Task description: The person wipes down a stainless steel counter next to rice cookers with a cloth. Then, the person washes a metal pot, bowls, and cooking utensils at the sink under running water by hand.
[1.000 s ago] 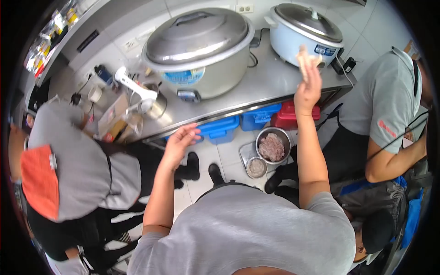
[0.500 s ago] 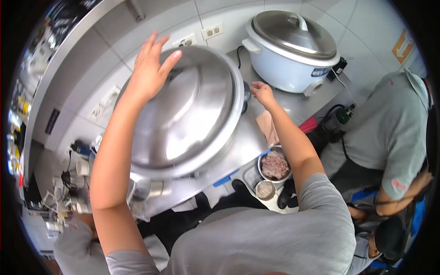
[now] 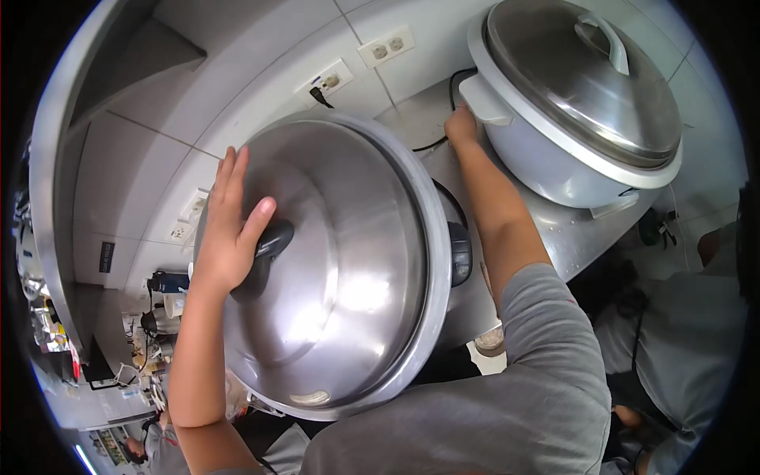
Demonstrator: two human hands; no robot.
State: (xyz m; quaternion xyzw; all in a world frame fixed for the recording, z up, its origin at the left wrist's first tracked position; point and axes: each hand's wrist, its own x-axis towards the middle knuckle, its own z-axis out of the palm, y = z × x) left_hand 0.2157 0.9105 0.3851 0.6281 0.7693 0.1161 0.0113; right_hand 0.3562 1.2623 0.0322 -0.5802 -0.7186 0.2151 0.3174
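My left hand (image 3: 226,229) has its fingers stretched out and thumb apart, right beside the black knob (image 3: 275,237) of a large metal lid (image 3: 356,261). Whether the palm touches the knob I cannot tell. The lid covers a big round cooker with a black side handle (image 3: 461,253). My right hand (image 3: 461,125) reaches between the two cookers with curled fingers, closed at a black power cord (image 3: 431,146) that meets it from both sides. Its fingertips are partly hidden. Close by is the side handle (image 3: 484,101) of a white rice cooker (image 3: 546,154).
On the tiled wall are outlets (image 3: 386,47), one with a black plug (image 3: 321,96) in it. A metal shelf (image 3: 59,198) overhangs on the left. The steel counter (image 3: 554,222) ends at the lower right, where a person in grey (image 3: 681,340) stands.
My view has moved closer to the cookers. The right hand has gone from beside the big cooker's side handle to the cord. My left hand has lowered beside the lid's knob.
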